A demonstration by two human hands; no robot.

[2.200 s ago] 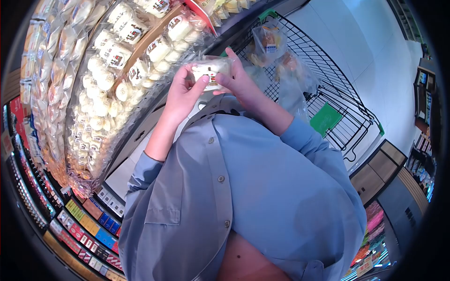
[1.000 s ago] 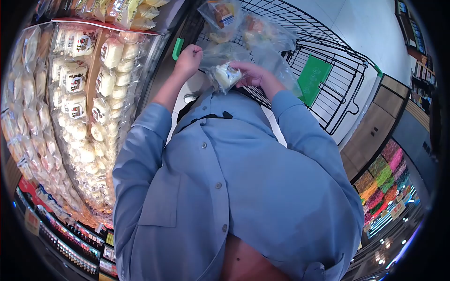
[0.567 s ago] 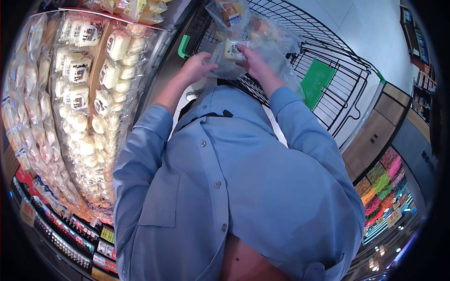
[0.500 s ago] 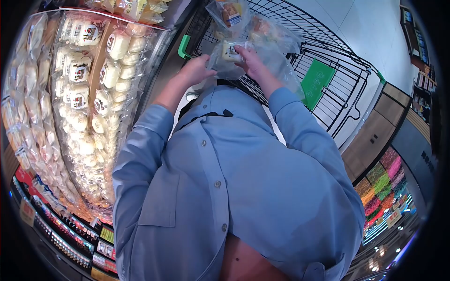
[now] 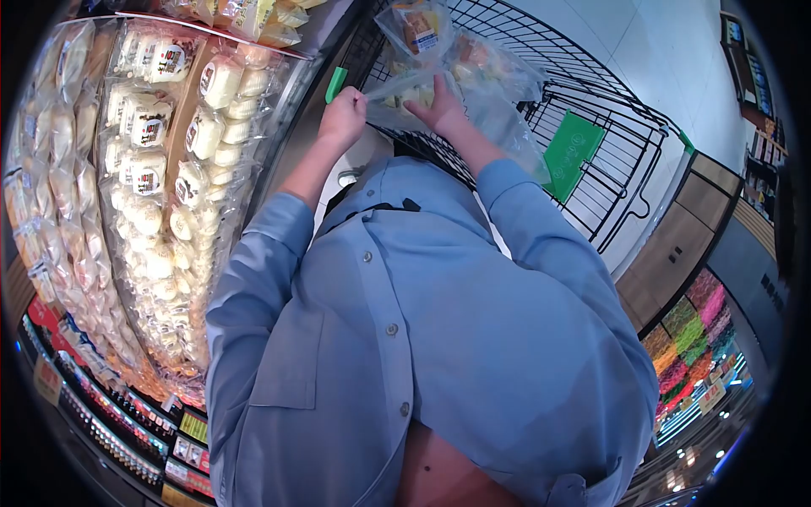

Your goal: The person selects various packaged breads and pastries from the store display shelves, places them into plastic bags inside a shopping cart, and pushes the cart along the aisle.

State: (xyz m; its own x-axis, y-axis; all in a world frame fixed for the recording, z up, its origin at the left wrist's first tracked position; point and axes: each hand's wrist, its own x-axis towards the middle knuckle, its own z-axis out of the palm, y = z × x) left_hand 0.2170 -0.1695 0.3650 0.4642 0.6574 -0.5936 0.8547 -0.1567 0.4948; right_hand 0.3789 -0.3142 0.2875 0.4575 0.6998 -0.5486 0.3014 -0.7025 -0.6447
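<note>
My left hand [image 5: 342, 119] is closed on the gathered edge of a clear plastic bag [image 5: 390, 88] at the near end of the cart. To its right, my right hand [image 5: 440, 110] has its fingers apart, thumb and index finger raised, over the same bag. Inside the bag, just beyond my hands, lies a white packaged item [image 5: 413, 91], partly covered by plastic and by my right hand. Other bagged goods [image 5: 477, 63] and a brown item with a label in clear plastic [image 5: 419, 32] rest farther back in the cart.
A black wire shopping cart [image 5: 583, 72] with a green panel [image 5: 574, 152] stands ahead and to the right. Along the left runs a shelf of white packaged buns [image 5: 145, 127]. Wooden cabinets [image 5: 676, 228] and coloured goods [image 5: 697, 329] are at the right.
The white packaged item has gone from my right hand into the bag. My right hand's fingers have opened. My left hand has closed on the bag's edge.
</note>
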